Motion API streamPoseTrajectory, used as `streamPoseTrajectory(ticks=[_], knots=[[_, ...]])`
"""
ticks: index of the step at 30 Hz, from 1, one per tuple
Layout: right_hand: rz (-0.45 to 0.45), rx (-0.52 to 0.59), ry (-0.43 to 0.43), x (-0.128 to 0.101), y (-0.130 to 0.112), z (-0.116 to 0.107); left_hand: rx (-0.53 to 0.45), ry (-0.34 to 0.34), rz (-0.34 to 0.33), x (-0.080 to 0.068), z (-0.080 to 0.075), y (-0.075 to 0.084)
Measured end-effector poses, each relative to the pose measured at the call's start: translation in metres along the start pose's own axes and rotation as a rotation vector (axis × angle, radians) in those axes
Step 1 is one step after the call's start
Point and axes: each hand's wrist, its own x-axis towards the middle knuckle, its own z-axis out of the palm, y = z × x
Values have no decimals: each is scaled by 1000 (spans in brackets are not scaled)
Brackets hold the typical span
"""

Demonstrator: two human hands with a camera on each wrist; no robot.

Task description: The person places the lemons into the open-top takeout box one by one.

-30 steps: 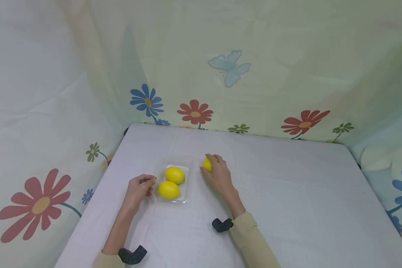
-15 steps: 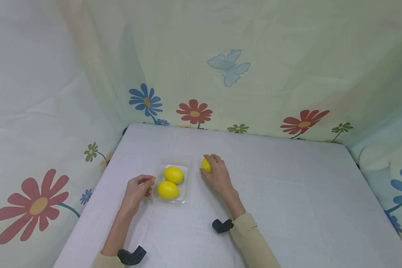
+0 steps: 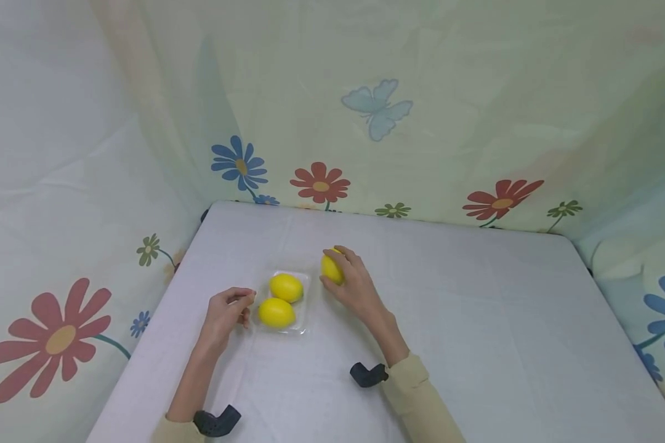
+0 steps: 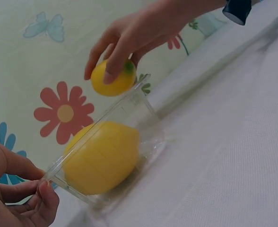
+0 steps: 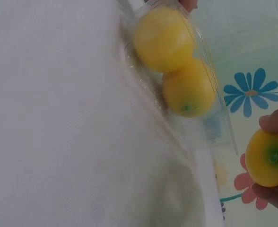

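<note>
A clear plastic tray (image 3: 302, 323) stands on the table with two lemons in it, a nearer lemon (image 3: 276, 313) and a farther lemon (image 3: 286, 288). My left hand (image 3: 225, 314) pinches the tray's left rim between thumb and fingers, as the left wrist view shows up close. In my right hand (image 3: 354, 283) is a third lemon (image 3: 330, 269), gripped between thumb and fingertips. This lemon (image 4: 114, 78) is raised above the table, just right of the tray's far end. Its green stem end (image 5: 273, 157) shows in the right wrist view.
A white cloth covers the table (image 3: 476, 320). Behind and beside it hangs a curtain (image 3: 449, 111) printed with flowers and a butterfly. Each wrist carries a dark camera mount, such as the right mount (image 3: 368, 375).
My right hand has lifted its lemon off the table and brought it a little left, toward the tray. My left hand stays at the tray's rim.
</note>
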Motion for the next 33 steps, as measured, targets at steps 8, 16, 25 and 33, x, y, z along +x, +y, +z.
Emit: streamPoseTrajectory(ticks=[8,16,25,33], knots=[[-150,-29,-120,17,-21,10,-21,-1,0,1,1,0],[-151,-95,-221,23,-22,20,-30,-7,-2,-1,10,-3],[-115,-69,-251,17,-12,16,-11,-44,26,0,16,4],[-42,-42,-206,6,-8,2,1,-45,28,2,18,7]])
